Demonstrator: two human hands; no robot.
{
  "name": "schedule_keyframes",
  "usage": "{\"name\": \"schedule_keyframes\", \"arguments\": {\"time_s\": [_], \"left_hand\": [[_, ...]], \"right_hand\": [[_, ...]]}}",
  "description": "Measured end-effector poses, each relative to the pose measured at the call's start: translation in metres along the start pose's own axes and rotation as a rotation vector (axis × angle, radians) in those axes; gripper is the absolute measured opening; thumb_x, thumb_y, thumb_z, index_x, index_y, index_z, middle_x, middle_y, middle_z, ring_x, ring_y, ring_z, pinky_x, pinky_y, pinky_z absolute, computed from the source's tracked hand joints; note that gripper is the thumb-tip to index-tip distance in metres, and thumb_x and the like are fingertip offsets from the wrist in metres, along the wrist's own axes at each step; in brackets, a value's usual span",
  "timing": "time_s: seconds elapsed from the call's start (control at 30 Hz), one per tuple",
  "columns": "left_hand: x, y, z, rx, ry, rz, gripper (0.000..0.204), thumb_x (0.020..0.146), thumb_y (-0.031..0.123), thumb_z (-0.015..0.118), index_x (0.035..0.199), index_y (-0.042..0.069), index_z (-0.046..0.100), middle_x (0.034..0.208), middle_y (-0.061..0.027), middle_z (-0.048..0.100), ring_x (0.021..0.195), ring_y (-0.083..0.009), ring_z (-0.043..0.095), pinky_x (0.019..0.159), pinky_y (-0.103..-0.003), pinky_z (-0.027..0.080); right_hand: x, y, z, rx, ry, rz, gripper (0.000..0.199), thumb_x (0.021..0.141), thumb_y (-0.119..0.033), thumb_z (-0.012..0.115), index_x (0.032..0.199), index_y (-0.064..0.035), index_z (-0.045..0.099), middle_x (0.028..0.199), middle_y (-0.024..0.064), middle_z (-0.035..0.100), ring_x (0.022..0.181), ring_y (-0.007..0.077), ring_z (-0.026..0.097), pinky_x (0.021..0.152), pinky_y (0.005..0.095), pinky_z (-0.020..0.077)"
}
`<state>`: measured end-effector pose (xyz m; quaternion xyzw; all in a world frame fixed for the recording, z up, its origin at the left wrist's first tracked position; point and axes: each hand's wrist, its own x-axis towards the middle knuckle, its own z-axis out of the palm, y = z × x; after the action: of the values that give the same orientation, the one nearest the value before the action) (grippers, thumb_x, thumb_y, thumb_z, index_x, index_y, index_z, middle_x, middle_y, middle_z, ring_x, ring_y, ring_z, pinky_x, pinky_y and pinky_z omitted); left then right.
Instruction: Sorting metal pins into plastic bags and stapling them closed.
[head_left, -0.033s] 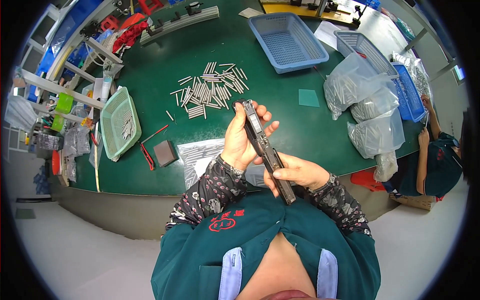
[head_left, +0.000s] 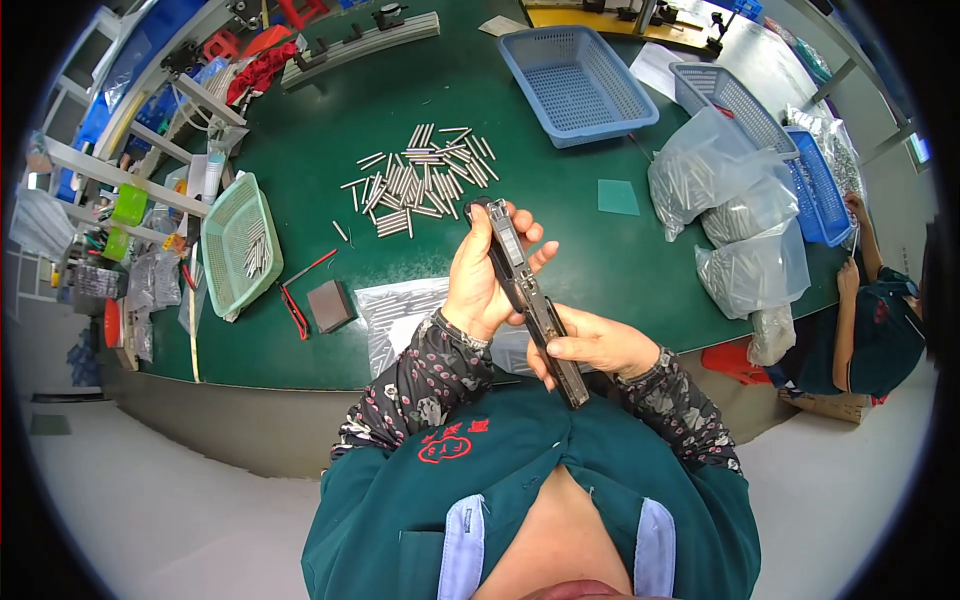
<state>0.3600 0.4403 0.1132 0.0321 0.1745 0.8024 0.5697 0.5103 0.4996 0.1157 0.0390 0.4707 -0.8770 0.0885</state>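
Both hands grip one long dark metal fixture (head_left: 527, 296), a narrow bar held above the near edge of the green counter (head_left: 400, 110), slanting from 11 o'clock down to 5 o'clock in front of the person's chest. The left hand (head_left: 482, 276) wraps around the upper half of the bar, fingers curled over its far side and thumb along the near side. The right hand (head_left: 598, 345) clasps the lower half, fingers closed over its top, with the bar's bottom end sticking out below the hand toward the teal jacket.

On the counter at 11 o'clock from the hands lies a loose heap of thin metal rods (head_left: 420, 178), spread over the green surface and well apart from the fixture. At 9 o'clock sits a pale green basket (head_left: 225, 215) with a few more rods inside; just beside it, toward the hands, lie a red-handled tool (head_left: 296, 308) and a small dark square block (head_left: 330, 305). A clear plastic bag (head_left: 395, 318) of rods lies directly under the left forearm. At 12 o'clock stands an empty-looking blue basket (head_left: 577, 70), and at 2 o'clock several bulging clear bags (head_left: 735, 210) of rods pile against two more blue baskets (head_left: 725, 95). A small teal square pad (head_left: 618, 197) lies between the hands and those bags. At 3 o'clock, another person's arm (head_left: 848, 310) rests at the counter's edge.
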Motion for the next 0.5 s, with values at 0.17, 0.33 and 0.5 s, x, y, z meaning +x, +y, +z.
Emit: {"name": "schedule_keyframes", "arguments": {"time_s": [0.17,0.33,0.5], "left_hand": [[0.008,0.005,-0.009,-0.024,-0.065,0.004,0.036,0.087,0.042,0.038,0.094,0.008,0.046,0.088,-0.0054,0.05,0.078,-0.0182,0.052,0.076,-0.039,0.048],[0.006,0.001,-0.008,0.105,-0.14,-0.082,0.04,0.086,0.042,0.041,0.101,0.006,0.045,0.09,-0.0066,0.05,0.087,-0.0185,0.051,0.071,-0.037,0.05],[0.004,-0.007,0.006,0.173,-0.159,-0.118,0.04,0.086,0.038,0.042,0.102,0.001,0.044,0.094,-0.0093,0.051,0.089,-0.0204,0.053,0.074,-0.038,0.05]], "right_hand": [[-0.001,0.0,-0.018,-0.27,0.13,-0.02,0.046,0.084,-0.032,0.051,0.114,0.0009,0.041,0.082,0.0056,0.053,0.071,0.0103,0.052,0.062,0.0231,0.044],[0.005,-0.04,0.002,-1.069,0.815,-0.539,0.025,0.071,-0.013,0.064,0.092,-0.0055,0.055,0.075,0.0053,0.051,0.058,0.0154,0.053,0.052,0.0273,0.0425],[0.02,-0.051,0.003,-1.325,0.85,-0.68,0.022,0.068,-0.009,0.063,0.088,-0.0077,0.055,0.072,0.0054,0.048,0.061,0.0209,0.053,0.052,0.0315,0.0427]]}}
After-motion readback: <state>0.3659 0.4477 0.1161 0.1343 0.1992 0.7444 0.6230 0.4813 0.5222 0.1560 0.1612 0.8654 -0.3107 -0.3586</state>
